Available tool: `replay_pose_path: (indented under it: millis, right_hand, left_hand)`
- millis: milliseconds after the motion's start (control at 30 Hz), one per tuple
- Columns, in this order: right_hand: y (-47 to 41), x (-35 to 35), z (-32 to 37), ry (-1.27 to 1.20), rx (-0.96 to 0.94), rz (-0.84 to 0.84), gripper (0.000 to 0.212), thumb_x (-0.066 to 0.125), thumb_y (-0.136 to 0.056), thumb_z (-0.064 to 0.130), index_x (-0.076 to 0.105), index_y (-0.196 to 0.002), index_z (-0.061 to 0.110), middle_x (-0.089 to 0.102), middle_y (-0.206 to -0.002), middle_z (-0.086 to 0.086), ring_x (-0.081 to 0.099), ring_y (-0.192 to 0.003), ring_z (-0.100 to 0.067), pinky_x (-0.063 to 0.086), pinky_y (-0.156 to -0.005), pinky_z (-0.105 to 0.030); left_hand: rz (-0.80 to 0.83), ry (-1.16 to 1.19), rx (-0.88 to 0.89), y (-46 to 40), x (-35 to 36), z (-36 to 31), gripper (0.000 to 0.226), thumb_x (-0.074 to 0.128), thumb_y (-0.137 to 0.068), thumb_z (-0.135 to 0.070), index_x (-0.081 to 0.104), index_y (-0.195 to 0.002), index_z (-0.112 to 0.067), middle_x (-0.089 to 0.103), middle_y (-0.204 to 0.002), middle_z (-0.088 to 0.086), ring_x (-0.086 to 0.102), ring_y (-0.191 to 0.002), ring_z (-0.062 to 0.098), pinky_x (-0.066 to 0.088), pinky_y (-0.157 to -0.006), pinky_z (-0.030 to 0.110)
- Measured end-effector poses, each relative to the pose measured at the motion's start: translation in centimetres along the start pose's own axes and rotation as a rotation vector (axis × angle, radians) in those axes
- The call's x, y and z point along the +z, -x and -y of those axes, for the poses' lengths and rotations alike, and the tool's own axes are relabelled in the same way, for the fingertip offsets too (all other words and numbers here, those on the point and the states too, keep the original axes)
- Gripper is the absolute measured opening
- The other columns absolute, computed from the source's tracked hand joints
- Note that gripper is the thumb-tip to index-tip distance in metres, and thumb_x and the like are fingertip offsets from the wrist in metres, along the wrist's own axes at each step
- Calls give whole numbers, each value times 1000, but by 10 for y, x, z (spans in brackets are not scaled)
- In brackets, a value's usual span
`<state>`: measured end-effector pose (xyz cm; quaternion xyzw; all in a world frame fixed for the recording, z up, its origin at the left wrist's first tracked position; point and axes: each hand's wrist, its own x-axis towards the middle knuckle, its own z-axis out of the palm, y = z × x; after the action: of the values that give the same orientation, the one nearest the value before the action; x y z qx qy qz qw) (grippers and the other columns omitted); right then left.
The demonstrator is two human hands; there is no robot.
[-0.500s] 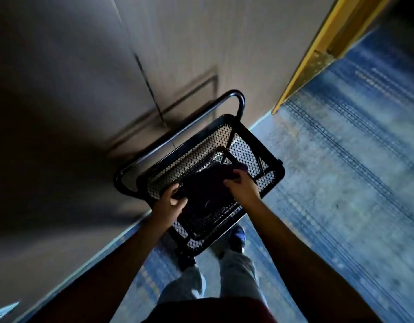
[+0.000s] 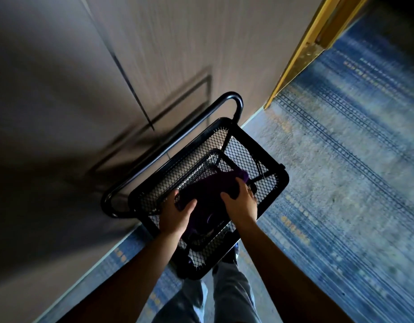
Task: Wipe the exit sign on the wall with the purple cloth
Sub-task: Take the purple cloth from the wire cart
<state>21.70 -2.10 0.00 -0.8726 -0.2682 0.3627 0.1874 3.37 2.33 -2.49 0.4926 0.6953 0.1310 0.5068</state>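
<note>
A: Location of purple cloth [image 2: 210, 194]?
B: Bunched over mesh cart [image 2: 274, 169], held between both hands.
A: Grip?
B: Left hand [image 2: 175, 215] and right hand [image 2: 242, 201] closed on opposite ends; long axis spanning hand to hand.
A: Exit sign?
B: Not in view; presumably higher up the wall [image 2: 154, 43].

Mesh cart [image 2: 266, 157] stands on carpet [image 2: 341, 183], close against wall [image 2: 154, 54] at its left. Cart handle [image 2: 178, 141] on wall side. Cloth [image 2: 208, 194] inside top basket, between left hand [image 2: 175, 215] and right hand [image 2: 242, 203]. Door frame [image 2: 301, 50] ahead, right of wall. Person's legs [image 2: 231, 297] behind cart.
</note>
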Motion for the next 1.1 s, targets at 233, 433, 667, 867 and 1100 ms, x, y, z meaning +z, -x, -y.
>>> replay_pose_path:
  millis: [233, 433, 667, 867, 1100]
  right_hand:
    - [-3, 11, 4, 42, 23, 75, 73, 72, -86, 47, 41, -151, 31, 60, -140, -6, 57, -127, -28, 45, -98, -39]
    - [-4, 1, 12, -121, -19, 63, 45, 76, -84, 19, 63, -126, 23, 71, -120, -1, 65, -112, -24, 42, -86, -27]
    - [5, -39, 50, -449, -191, 24, 48, 76, -80, 3, 68, -122, 26, 74, -110, 2, 71, -103, -19, 56, -96, -39]
    - [33, -72, 88, -755, -336, 112, 53, 68, -85, -6, 71, -117, 36, 77, -108, 2, 73, -104, -16, 59, -87, -26]
    - [78, -120, 118, -891, -549, 202, 51, 64, -86, -13, 70, -120, 23, 77, -112, -7, 72, -108, -26, 59, -92, -35]
  left_hand:
    - [123, 139, -78, -12, 11, -10, 76, 84, -62, -31, 63, -131, -5, 70, -129, 21, 65, -125, 39, 50, -111, 53]
    - [206, 285, 1, -14, 0, -14, 51, 73, -61, -12, 64, -111, -15, 75, -103, 11, 72, -97, 26, 61, -85, 26]
    - [211, 333, 124, -9, -55, -27, 75, 84, -71, -13, 57, -140, -8, 76, -102, 10, 71, -95, 20, 59, -91, 37]
    - [219, 402, 167, 11, -81, -57, 72, 84, -65, -22, 57, -132, -25, 82, -98, 2, 79, -87, 9, 64, -69, 25]
    - [36, 259, 399, 40, -114, -110, 83, 67, -63, -76, 55, -132, -32, 68, -129, 8, 65, -122, 22, 50, -110, 44]
